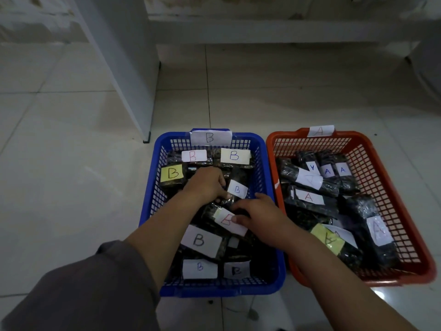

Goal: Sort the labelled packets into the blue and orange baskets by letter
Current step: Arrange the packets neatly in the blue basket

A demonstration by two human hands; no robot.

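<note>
The blue basket (274, 254), tagged B on its far rim, holds several dark packets with B labels. The orange basket (381, 187), tagged A, stands to its right and holds several dark packets with A labels. Both my hands are inside the blue basket. My left hand (207, 185) grips the far end of a dark packet with a red B label (229, 220). My right hand (257, 216) holds the same packet's near end, thumb on its label. The packet lies tilted over other B packets.
Both baskets sit on a pale tiled floor (71, 187). A white cabinet panel (124, 68) stands just beyond the blue basket's far left corner. A low white ledge (274, 32) runs along the back.
</note>
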